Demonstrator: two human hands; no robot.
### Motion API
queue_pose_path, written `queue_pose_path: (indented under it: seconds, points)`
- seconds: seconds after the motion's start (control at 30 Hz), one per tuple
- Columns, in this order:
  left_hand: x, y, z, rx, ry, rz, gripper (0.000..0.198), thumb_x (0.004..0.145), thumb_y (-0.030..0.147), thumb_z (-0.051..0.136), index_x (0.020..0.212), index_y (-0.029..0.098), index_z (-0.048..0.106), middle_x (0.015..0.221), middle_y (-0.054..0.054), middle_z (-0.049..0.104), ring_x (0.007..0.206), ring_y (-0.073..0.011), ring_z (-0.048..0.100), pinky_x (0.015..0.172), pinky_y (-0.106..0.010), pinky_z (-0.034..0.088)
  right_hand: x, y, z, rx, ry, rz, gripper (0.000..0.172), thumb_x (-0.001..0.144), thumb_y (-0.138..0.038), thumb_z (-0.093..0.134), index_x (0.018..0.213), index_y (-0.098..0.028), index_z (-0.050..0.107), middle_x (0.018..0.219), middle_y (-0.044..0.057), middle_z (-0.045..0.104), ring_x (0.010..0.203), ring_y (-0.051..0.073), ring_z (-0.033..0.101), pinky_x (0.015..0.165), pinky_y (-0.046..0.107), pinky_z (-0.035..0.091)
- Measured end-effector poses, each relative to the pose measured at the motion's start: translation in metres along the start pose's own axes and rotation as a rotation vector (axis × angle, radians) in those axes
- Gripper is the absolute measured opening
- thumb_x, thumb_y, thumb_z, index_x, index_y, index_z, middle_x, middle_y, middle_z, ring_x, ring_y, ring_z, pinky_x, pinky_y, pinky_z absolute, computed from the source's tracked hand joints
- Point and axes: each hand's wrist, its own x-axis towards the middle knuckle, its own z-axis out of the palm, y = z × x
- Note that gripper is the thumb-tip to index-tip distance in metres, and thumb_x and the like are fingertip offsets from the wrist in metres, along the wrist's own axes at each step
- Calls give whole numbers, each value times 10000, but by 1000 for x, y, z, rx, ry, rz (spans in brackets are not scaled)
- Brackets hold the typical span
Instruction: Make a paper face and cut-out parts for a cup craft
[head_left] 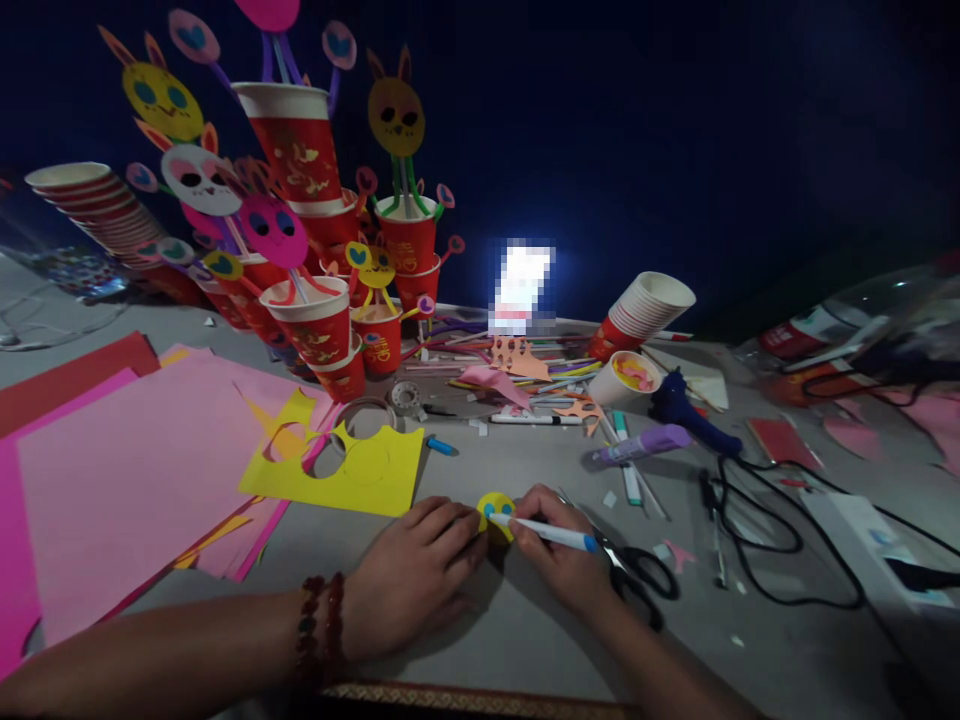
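A small yellow paper disc (495,500) with two blue eye shapes lies on the table in front of me. My left hand (416,570) has its fingers bent and pressed together at the disc's left edge, steadying it. Pinched in my right hand (566,560) is a white marker (551,532) with a blue end, its tip on the left blue eye. A blue cap (439,446) rests above my left hand, beside a yellow sheet (394,480) with round cut-outs. Black-handled scissors (651,580) lie partly behind my right hand.
Pink paper sheets (142,470) spread at the left. Red paper cups (307,320) with animal-faced paper figures stand behind them. Further right are a stack of cups (649,305), a purple glue stick (645,445), a dark blue glue gun (694,415) and a looping black cable (795,600).
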Motion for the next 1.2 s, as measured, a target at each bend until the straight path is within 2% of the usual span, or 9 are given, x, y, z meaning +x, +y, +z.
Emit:
queue_pose_path:
  seconds: [0.17, 0.3, 0.5, 0.73, 1.0, 1.13, 1.2]
  points:
    - [0, 1, -1, 15, -24, -4, 611, 888, 488, 607, 1368, 143, 450, 1335, -110, 544, 1237, -282, 461, 1080, -432, 333, -3, 3, 2, 194, 137, 116, 119, 916, -328, 562, 848, -231, 551, 692, -6, 617, 611, 165, 578, 560, 265, 459]
    - [-1, 1, 1, -6, -8, -14, 599, 876, 478, 630, 1356, 162, 460, 1340, -95, 538, 1240, -279, 459, 1084, -432, 329, -3, 3, 4, 311, 266, 142, 89, 926, -325, 564, 903, -242, 542, 702, -6, 643, 647, 178, 605, 602, 286, 491]
    - [-2, 2, 0, -27, -9, -33, 599, 873, 486, 632, 1359, 182, 459, 1373, -99, 503, 1233, -285, 455, 1074, -441, 340, -2, 3, 3, 318, 315, 177, 102, 913, -333, 590, 905, -240, 549, 702, -5, 636, 643, 181, 603, 586, 289, 478]
    - [-3, 1, 2, -42, 22, -27, 630, 849, 473, 668, 1364, 179, 454, 1352, -85, 522, 1233, -280, 443, 1070, -437, 347, -2, -4, -3, 371, 397, 132, 150, 883, -366, 624, 859, -230, 564, 633, -17, 610, 567, 164, 572, 509, 264, 445]
    - [-2, 5, 3, -48, 27, -64, 611, 831, 401, 704, 1349, 191, 459, 1357, -93, 521, 1224, -297, 449, 1064, -456, 363, -1, -15, -18, 404, 584, 55, 175, 844, -370, 668, 836, -220, 578, 613, -26, 607, 515, 136, 537, 451, 228, 401]
    - [-5, 9, 1, -57, 57, -90, 635, 797, 386, 735, 1333, 181, 463, 1374, -134, 487, 1208, -319, 462, 1032, -486, 404, -5, -14, -23, 412, 580, 54, 175, 855, -378, 659, 857, -223, 580, 630, -21, 612, 549, 144, 556, 447, 223, 388]
    - [-4, 9, -5, -81, 83, -108, 610, 790, 369, 739, 1307, 177, 478, 1368, -137, 485, 1198, -306, 472, 1013, -459, 431, -7, -13, -24, 418, 572, 52, 173, 862, -381, 655, 871, -225, 582, 637, -19, 613, 569, 149, 565, 452, 222, 388]
